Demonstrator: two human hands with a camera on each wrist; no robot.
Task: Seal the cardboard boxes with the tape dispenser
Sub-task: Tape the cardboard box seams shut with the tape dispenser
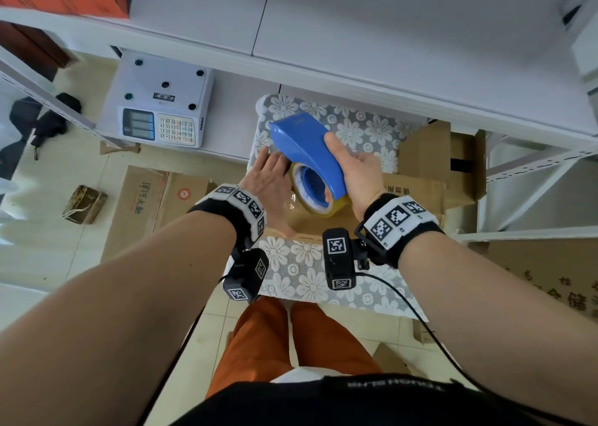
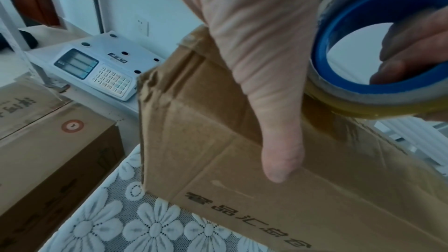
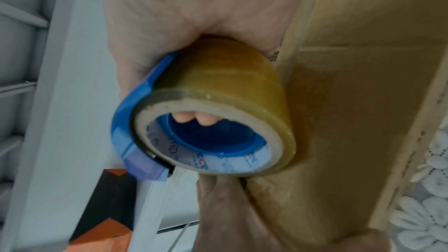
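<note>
Blue plastic fills the right hand (image 1: 357, 179): its grip is wrapped round the curved blue plastic tape dispenser (image 1: 305, 147), thumb along the top of the shell, fingertips (image 3: 194, 119) showing inside the core of the amber packing-tape roll (image 1: 315, 199) loaded at the near end; the left hand (image 1: 270, 183) lies flat, fingers straight, pressing the top of the brown cardboard box (image 2: 242, 189), its thumb hanging over the near edge in the left wrist view. The box sits on the bench under a white floral lace cloth (image 1: 301, 273), below a white metal shelf (image 1: 356, 37); a white electronic scale (image 1: 161, 102) stands well apart to the left.

The dispenser's long axis runs from the roll, close to the person, up and away to the nose, which points toward the far left and stands lifted off the box; the roll end sits low, touching or just above the top face, I cannot tell which.

Risks, as I judge them: with the nose raised, the tape may not bite the cardboard and could curl back on itself; a crooked pull would lay the strip off the flap seam; if the flat hand eases, the flaps may spring and the box slide on the lace; that hand's fingers lie just beside the roll and could be taped or nicked by the cutter.
</note>
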